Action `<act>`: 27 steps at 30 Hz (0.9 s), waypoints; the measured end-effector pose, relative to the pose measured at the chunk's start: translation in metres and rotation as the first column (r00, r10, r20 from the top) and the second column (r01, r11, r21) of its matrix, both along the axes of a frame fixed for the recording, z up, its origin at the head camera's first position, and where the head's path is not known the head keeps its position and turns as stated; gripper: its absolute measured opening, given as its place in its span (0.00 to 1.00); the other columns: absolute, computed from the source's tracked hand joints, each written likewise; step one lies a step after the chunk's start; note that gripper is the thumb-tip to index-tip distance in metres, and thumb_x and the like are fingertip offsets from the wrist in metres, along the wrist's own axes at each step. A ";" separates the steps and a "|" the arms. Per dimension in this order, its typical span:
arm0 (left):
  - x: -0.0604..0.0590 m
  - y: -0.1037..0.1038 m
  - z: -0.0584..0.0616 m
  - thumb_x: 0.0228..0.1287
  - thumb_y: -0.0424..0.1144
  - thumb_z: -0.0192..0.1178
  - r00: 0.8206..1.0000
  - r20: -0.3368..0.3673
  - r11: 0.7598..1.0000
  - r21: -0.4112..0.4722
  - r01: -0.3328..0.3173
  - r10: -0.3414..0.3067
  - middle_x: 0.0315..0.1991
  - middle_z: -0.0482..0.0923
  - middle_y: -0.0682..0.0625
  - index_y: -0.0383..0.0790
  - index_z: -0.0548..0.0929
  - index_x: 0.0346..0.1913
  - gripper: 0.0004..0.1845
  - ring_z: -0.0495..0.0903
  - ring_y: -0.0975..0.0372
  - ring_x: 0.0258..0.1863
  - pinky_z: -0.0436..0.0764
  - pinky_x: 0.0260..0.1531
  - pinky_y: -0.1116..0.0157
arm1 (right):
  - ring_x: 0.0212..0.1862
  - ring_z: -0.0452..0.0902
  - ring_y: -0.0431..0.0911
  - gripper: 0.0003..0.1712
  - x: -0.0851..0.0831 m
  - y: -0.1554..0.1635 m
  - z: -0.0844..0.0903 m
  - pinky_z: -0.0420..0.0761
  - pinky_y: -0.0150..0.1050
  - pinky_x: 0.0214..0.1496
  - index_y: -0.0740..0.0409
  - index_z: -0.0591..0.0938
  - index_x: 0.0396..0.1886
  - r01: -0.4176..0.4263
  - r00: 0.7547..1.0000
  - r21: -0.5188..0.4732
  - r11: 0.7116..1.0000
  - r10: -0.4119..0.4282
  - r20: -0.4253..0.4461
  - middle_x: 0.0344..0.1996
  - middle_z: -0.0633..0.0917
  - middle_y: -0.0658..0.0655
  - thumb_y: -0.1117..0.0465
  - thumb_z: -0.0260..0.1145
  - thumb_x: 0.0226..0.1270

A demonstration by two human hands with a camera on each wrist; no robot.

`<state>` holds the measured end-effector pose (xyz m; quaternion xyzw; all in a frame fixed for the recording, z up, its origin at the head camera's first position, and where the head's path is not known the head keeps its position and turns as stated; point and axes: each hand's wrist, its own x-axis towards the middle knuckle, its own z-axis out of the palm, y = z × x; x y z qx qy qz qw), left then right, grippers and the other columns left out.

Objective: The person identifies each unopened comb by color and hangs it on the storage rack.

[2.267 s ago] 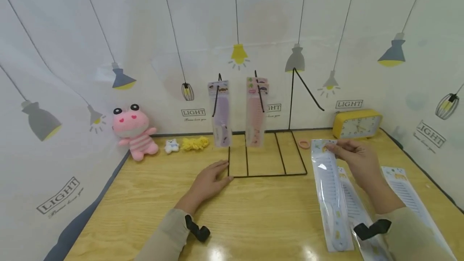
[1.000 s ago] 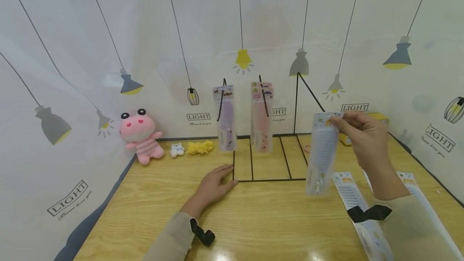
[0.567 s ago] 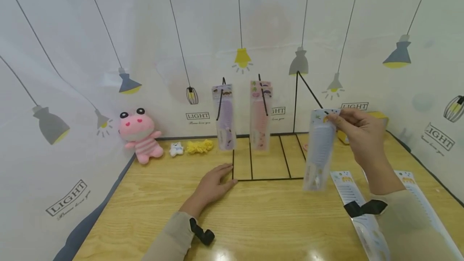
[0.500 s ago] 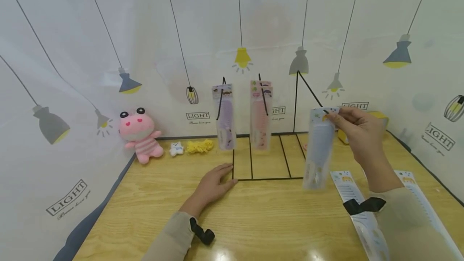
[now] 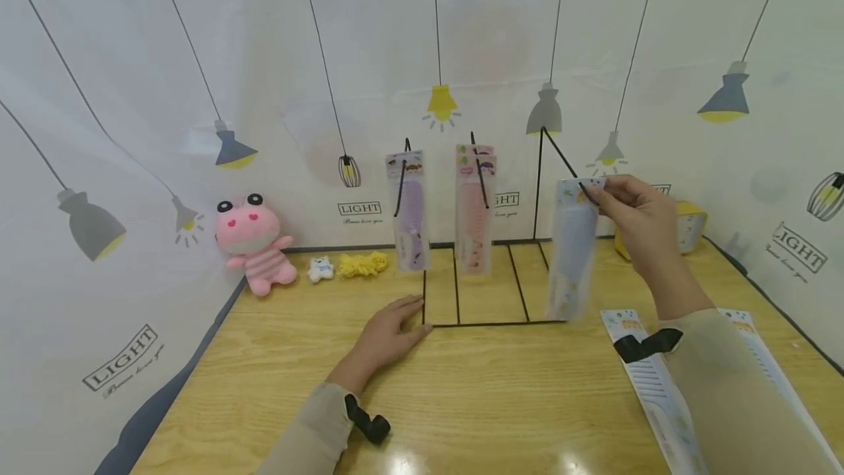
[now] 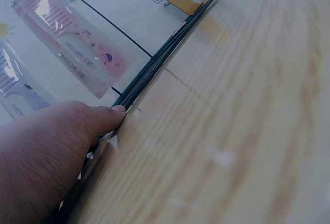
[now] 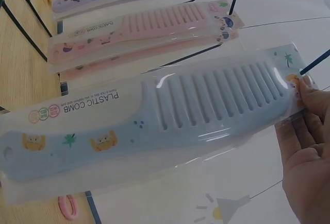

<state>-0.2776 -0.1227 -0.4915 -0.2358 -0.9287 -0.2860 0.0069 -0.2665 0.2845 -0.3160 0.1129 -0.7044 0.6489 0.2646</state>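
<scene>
Right hand [image 5: 636, 220] pinches the blue comb pack [image 5: 571, 255] at the wire rack [image 5: 489, 322]'s right hook [image 5: 568, 165]; left hand [image 5: 385, 334], fingers flat, presses the rack's base; a missed hole could drop the pack

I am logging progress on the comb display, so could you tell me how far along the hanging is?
Done: a purple comb and pink combs hang on two hooks of the wire rack.
In hand: the right hand pinches the blue comb by its top at the third hook's tip; whether it is on the hook is unclear. The left hand rests on the rack's base corner.
Left: two packaged combs lie on the table.
</scene>
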 end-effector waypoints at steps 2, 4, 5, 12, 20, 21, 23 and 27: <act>0.000 -0.001 0.000 0.72 0.61 0.55 1.000 -0.004 1.000 0.000 0.001 -0.001 0.75 0.64 0.54 0.49 0.69 0.75 0.35 0.60 0.55 0.75 0.62 0.73 0.49 | 0.40 0.85 0.37 0.16 -0.007 -0.001 0.002 0.84 0.26 0.44 0.67 0.85 0.44 0.022 0.999 0.038 0.999 -0.023 0.029 0.36 0.90 0.45 0.57 0.72 0.66; 0.000 -0.001 0.001 0.72 0.62 0.55 1.000 0.001 1.000 0.000 0.001 -0.001 0.75 0.64 0.53 0.49 0.69 0.75 0.35 0.60 0.54 0.75 0.62 0.73 0.49 | 0.42 0.84 0.37 0.19 -0.015 -0.002 0.004 0.83 0.26 0.45 0.65 0.85 0.46 0.040 0.997 0.076 0.996 -0.045 0.059 0.38 0.90 0.43 0.53 0.71 0.67; 0.000 -0.001 0.001 0.72 0.62 0.55 1.000 0.003 1.000 0.002 0.001 -0.001 0.75 0.64 0.53 0.48 0.69 0.75 0.35 0.60 0.54 0.75 0.62 0.73 0.49 | 0.43 0.84 0.37 0.20 -0.018 -0.003 0.005 0.83 0.25 0.45 0.64 0.84 0.47 0.055 0.996 0.101 0.993 -0.062 0.070 0.39 0.90 0.43 0.51 0.71 0.67; 0.002 -0.001 0.003 0.72 0.60 0.57 1.000 0.003 1.000 0.001 -0.008 0.008 0.75 0.64 0.54 0.48 0.69 0.75 0.34 0.60 0.55 0.75 0.62 0.73 0.49 | 0.46 0.81 0.35 0.23 -0.044 -0.011 0.016 0.79 0.25 0.46 0.56 0.83 0.49 0.093 0.984 0.178 0.980 -0.118 0.135 0.41 0.88 0.40 0.43 0.67 0.68; 0.001 -0.001 0.002 0.72 0.60 0.57 1.000 0.003 1.000 0.012 -0.004 0.004 0.75 0.64 0.53 0.48 0.69 0.75 0.34 0.60 0.55 0.75 0.62 0.73 0.49 | 0.40 0.81 0.34 0.18 -0.068 -0.017 0.024 0.80 0.24 0.43 0.60 0.82 0.46 0.098 0.985 0.116 0.988 -0.113 0.131 0.33 0.86 0.37 0.49 0.67 0.70; 0.001 -0.001 0.002 0.72 0.60 0.57 1.000 0.004 1.000 0.014 -0.004 0.004 0.75 0.64 0.53 0.48 0.70 0.75 0.34 0.60 0.55 0.75 0.62 0.72 0.48 | 0.40 0.81 0.34 0.17 -0.070 -0.017 0.025 0.80 0.23 0.43 0.61 0.82 0.46 0.095 0.986 0.101 0.990 -0.108 0.126 0.33 0.86 0.37 0.50 0.67 0.71; 0.001 -0.001 0.002 0.72 0.60 0.57 1.000 0.006 1.000 0.015 -0.003 0.003 0.75 0.64 0.54 0.48 0.69 0.75 0.34 0.60 0.55 0.75 0.62 0.72 0.48 | 0.39 0.81 0.34 0.16 -0.073 -0.017 0.025 0.80 0.23 0.42 0.62 0.82 0.45 0.091 0.988 0.081 0.993 -0.101 0.119 0.32 0.86 0.38 0.53 0.68 0.71; 0.000 0.000 0.001 0.72 0.60 0.57 1.000 0.003 1.000 0.016 0.001 -0.001 0.75 0.65 0.53 0.48 0.70 0.75 0.34 0.60 0.55 0.75 0.63 0.72 0.48 | 0.40 0.81 0.35 0.18 -0.076 -0.019 0.025 0.79 0.23 0.44 0.64 0.82 0.46 0.102 0.988 0.095 0.990 -0.112 0.108 0.32 0.86 0.38 0.53 0.67 0.71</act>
